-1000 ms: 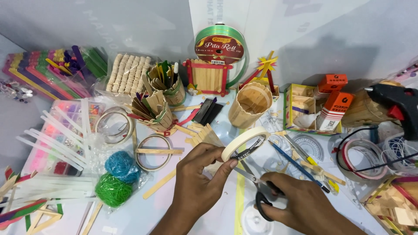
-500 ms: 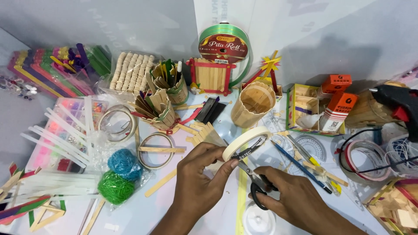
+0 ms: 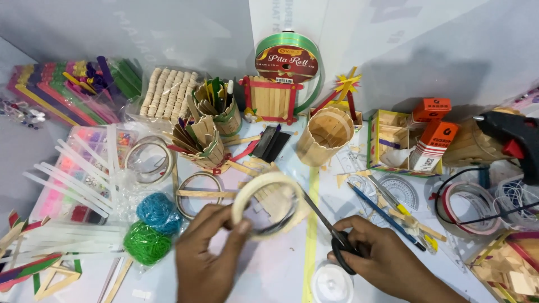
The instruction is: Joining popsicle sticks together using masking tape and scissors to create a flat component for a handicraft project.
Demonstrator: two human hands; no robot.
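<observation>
My left hand (image 3: 206, 255) pinches the roll of tape (image 3: 264, 203) upright just above the surface (image 3: 269, 269); my right hand (image 3: 387, 261) grips the scissors (image 3: 328, 233), blades reaching under the roll. As far as I can judge, no strip is cut free yet

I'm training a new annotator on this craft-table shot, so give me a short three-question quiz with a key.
1. True or false: the right hand holds the scissors.
2. What does the left hand hold? A) glue gun B) roll of tape C) blue pencil
3. Which colour is the yarn ball nearest the left hand?

Key
1. True; its fingers grip the black handles.
2. B, the pale roll of tape.
3. Green; the blue ball lies just beyond it.
</observation>
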